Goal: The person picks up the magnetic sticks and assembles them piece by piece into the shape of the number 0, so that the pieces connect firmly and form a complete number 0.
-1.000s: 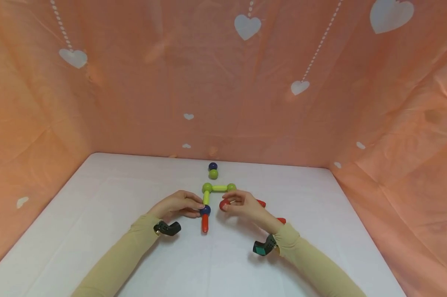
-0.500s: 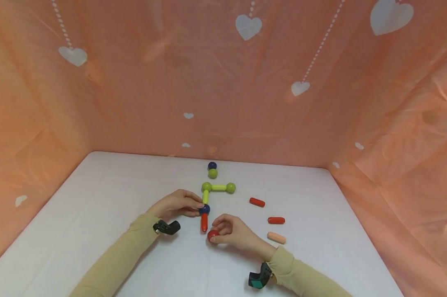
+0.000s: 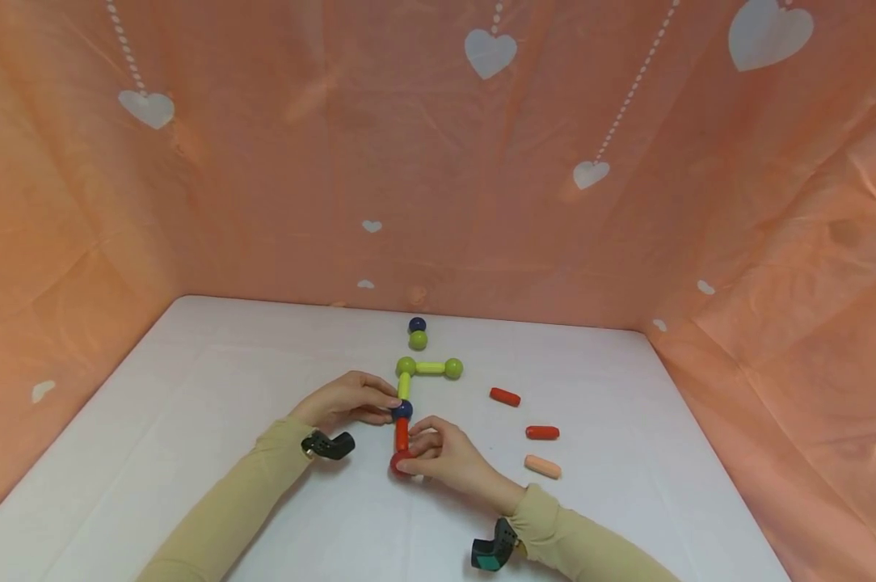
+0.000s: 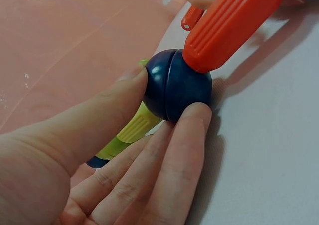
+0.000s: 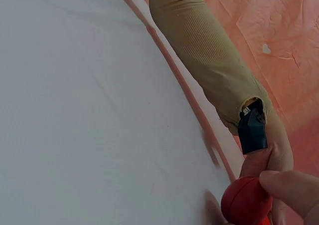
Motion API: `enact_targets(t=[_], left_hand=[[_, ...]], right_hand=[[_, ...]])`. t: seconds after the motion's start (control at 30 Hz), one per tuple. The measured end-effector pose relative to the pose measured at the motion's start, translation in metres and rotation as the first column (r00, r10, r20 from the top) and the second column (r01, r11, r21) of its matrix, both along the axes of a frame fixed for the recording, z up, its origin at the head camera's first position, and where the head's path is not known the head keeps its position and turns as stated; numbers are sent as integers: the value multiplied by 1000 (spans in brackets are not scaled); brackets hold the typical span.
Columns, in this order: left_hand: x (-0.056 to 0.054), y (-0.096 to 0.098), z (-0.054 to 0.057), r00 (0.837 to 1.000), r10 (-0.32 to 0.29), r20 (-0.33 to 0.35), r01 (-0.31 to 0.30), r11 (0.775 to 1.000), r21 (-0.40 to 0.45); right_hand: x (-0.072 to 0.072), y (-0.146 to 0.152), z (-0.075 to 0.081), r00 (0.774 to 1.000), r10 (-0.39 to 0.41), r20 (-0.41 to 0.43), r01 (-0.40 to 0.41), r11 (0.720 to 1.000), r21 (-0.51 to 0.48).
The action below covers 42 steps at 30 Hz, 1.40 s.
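My left hand [image 3: 351, 398] pinches a dark blue ball [image 4: 178, 85] between thumb and fingers. From that ball a yellow-green rod [image 3: 405, 386] runs back to a green ball [image 3: 406, 366], and another yellow-green rod [image 3: 431, 368] leads right to a second green ball [image 3: 453, 368]. A ribbed red rod [image 4: 234, 25] extends from the blue ball toward the front. At its near end my right hand [image 3: 452, 462] grips a red ball [image 5: 246, 201], thumb on top; the ball meets the rod's end in the head view.
Two loose red rods [image 3: 505, 397] [image 3: 542, 432] and a peach rod [image 3: 543, 466] lie on the white table [image 3: 627, 485] at right. Behind the joined pieces sit a dark blue ball [image 3: 417, 325] and a green ball [image 3: 419, 340], touching. An orange cloth [image 3: 423, 162] with hearts surrounds the table.
My right hand has carried the red ball forward toward me and then left, to the red rod's near end. My left hand stays on the blue ball.
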<state>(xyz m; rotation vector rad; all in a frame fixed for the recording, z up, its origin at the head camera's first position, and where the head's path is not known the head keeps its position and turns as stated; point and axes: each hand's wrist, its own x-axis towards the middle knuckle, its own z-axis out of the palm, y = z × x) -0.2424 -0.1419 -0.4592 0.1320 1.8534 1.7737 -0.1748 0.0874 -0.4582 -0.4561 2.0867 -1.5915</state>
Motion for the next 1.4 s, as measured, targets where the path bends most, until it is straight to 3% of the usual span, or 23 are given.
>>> enact_targets(t=[0.3,0.53,0.77,0.97,1.17,1.4], left_hand=[[3,-1,2,999,29,-15,-29,1000,-9],[18,-9,3,999,36,-30,-38,997,-66],[43,-12,13,997,-76,-22,73,989,-127],[58,-2,16,993,-107,-40,102,988,-114],[64,4,14,992,-95,-85,86,991,-107],[64,4,6,990,-103,-96,95,991,-92]], right_hand=[[2,-3,6,1000,-17,9,17,1000,-5],[10,-3,25,1000,0,-14,0,1000,-11],[0,4,4,998,58,7,-58,998,-15],[-2,7,3,994,107,7,-107,994,-21],[-2,8,4,991,131,8,-131,991,-25],[-7,19,1,981,193,8,-193,981,-28]])
